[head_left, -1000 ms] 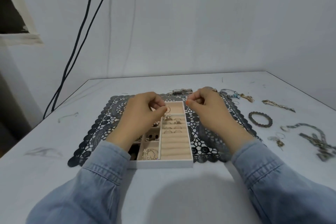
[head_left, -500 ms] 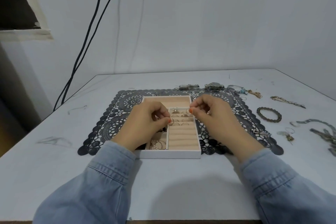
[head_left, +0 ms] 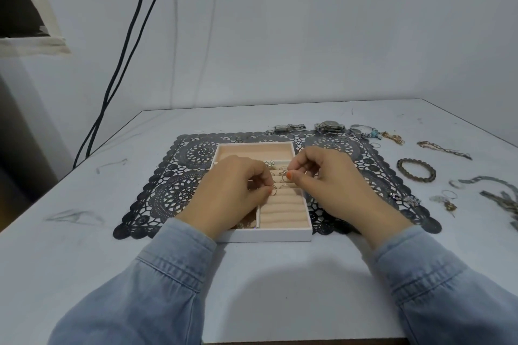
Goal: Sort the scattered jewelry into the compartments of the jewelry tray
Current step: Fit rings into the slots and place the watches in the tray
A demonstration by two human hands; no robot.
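The widest risk, as I judge it, lies out on the tabletop, where loose pieces sit to the right of the jewelry tray: a beaded bracelet and a chain, with a round-faced watch just beyond the tray's far edge; a right sleeve swung out from the tray could sweep them together or off the edge; next comes the lace mat under the tray, whose open pattern could hide a dropped ring; the tray itself sits free on that mat, so a wrist leaning on its near wall could shove it and jolt the seated rings in its right-hand column of padded rolls; both hands crowd over the middle of the tray, the left hand with fingers curled and its thumb and forefinger pinching a thin ring, the right hand likewise curled, its thumb and forefinger pinching what looks like a small ring, though that piece is too fine to tell surely; with fingertips so close, one hand may knock the other's piece loose, or press a ring crooked into a slot already taken; the thin ring sits at the very tip of the left hand's pinch, on the side of that hand towards the tray's right column, just over the rolls about midway along the tray, near the right hand's thumb and, as far as I can see, apart from it.
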